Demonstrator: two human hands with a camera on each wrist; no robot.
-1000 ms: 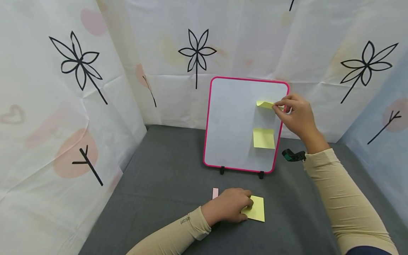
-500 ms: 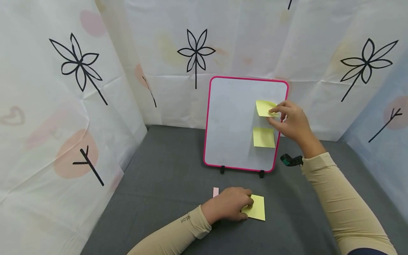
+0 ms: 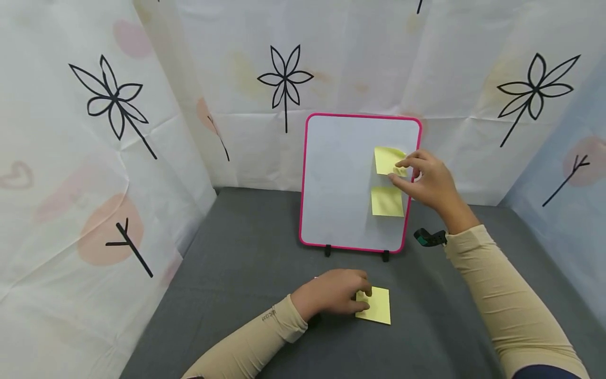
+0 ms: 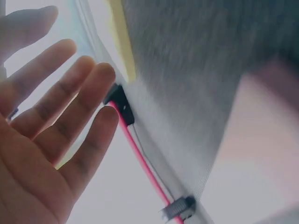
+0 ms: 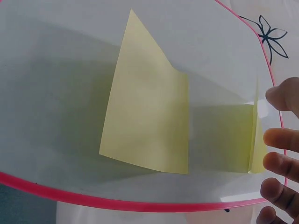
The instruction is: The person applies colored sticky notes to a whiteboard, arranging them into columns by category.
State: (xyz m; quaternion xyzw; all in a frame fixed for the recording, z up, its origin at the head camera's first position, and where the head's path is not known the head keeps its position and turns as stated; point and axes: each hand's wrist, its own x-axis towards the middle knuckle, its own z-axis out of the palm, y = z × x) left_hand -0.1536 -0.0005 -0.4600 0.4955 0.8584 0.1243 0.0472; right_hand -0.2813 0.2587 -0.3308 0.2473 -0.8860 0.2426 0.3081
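Note:
A pink-rimmed whiteboard [image 3: 338,179] stands upright on two black feet. On its right side, one yellow sticky note [image 3: 385,159] sits above another yellow sticky note [image 3: 386,201]. My right hand [image 3: 428,179] is at the upper note's right edge; the right wrist view shows thumb and fingers apart around it, not pinching. That upper note [image 5: 251,140] juts out from the board there. On the table, a yellow sticky-note pad [image 3: 376,306] lies beside my left hand [image 3: 333,292]. The left wrist view shows the left hand's fingers [image 4: 88,88] extended.
A pink slip or pad [image 4: 257,154] is large in the left wrist view; my left hand mostly hides it in the head view. A dark grey cloth covers the table [image 3: 227,295]. Printed white curtains [image 3: 255,147] enclose it. A black wrist camera strap [image 3: 431,238] hangs by the right cuff.
The right hand has lowered, bringing the upper note from sticking outward to lying flatter on the board; its grip has loosened. The left hand has shifted slightly up and left, off the yellow pad.

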